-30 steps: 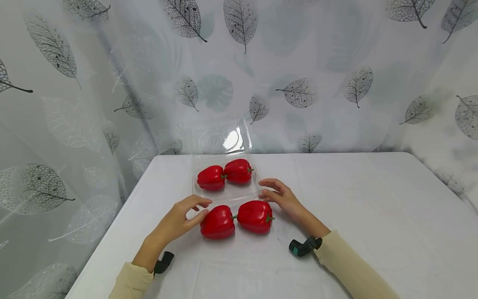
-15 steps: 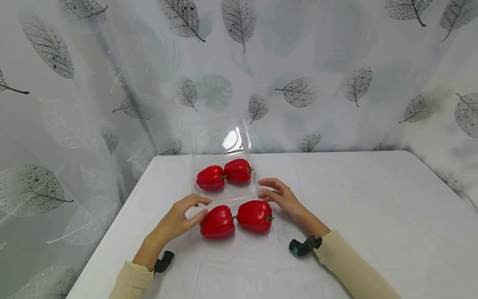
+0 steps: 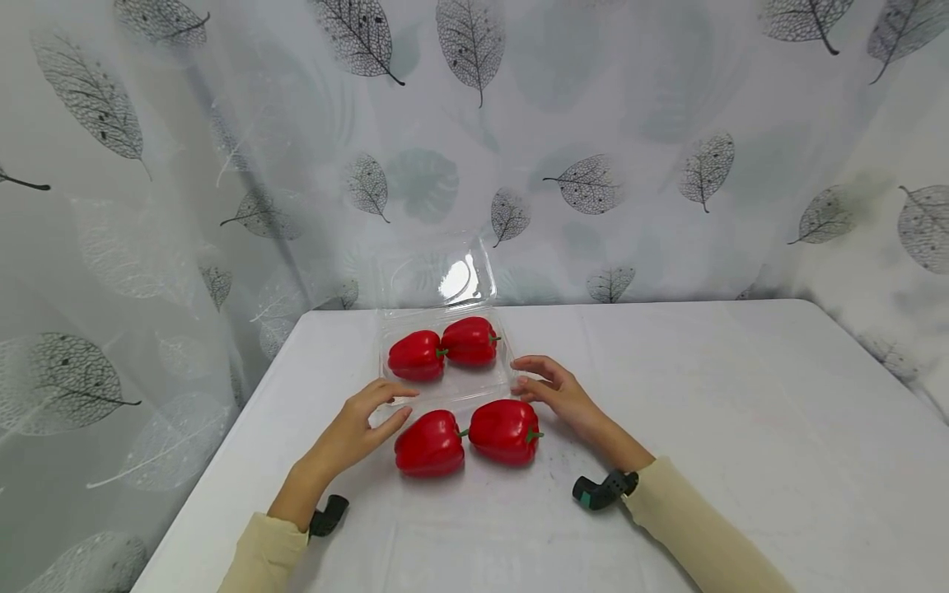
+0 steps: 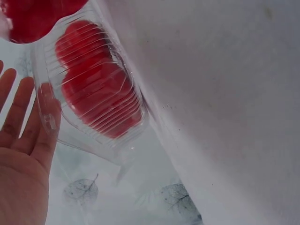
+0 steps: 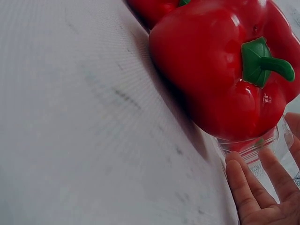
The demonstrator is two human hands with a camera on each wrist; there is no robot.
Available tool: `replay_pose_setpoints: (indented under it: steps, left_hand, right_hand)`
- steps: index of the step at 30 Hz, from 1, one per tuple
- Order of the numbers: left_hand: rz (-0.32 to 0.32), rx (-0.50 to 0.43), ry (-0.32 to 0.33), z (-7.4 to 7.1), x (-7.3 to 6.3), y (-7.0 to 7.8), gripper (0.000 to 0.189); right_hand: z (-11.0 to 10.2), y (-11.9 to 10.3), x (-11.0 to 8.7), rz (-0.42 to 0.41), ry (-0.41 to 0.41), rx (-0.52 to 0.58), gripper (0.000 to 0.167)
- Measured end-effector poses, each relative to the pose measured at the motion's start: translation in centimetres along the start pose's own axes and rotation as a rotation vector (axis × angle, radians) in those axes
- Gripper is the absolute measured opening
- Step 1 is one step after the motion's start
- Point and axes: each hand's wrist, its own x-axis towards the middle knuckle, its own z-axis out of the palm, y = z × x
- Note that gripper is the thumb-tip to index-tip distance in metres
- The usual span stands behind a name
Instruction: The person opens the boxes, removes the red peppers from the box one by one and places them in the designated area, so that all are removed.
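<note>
A clear plastic clamshell box [image 3: 467, 385] stands toward the back of the table, its lid [image 3: 415, 284] raised. Two red bell peppers [image 3: 416, 356] lie in its tray. In front of the box lie two more, a left front pepper [image 3: 430, 445] and a right front pepper [image 3: 506, 432] with a green stem. My left hand [image 3: 352, 432] hovers by the box's front left corner and the left front pepper, fingers relaxed, holding nothing. My right hand [image 3: 559, 398] has its fingertips at the box's right edge, fingers [image 5: 279, 180] extended; firm contact cannot be told.
A white cloth covers the table [image 3: 689, 412]. Behind it hangs a leaf-printed curtain [image 3: 638, 107], close to the raised lid. Black wrist cameras [image 3: 604, 491] sit on both wrists.
My left hand has risen slightly, its thumb drawing away from the left front pepper. The right hand, the box and the peppers stay put; the head view has shifted a little.
</note>
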Motion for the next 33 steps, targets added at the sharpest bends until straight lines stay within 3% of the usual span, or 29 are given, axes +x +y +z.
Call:
replay_pose_setpoints:
  steps: [18,33]
  left_hand:
    - [-0.098,0.036,-0.027,-0.1,0.7,-0.5,0.046]
    - [-0.05,0.032,-0.016,0.1,2.1,-1.5,0.051]
  right_hand:
    - [0.0,0.0,0.0,0.005,0.004,-0.007,0.044]
    - [0.0,0.2,0.1,0.006,0.007,-0.002,0.044]
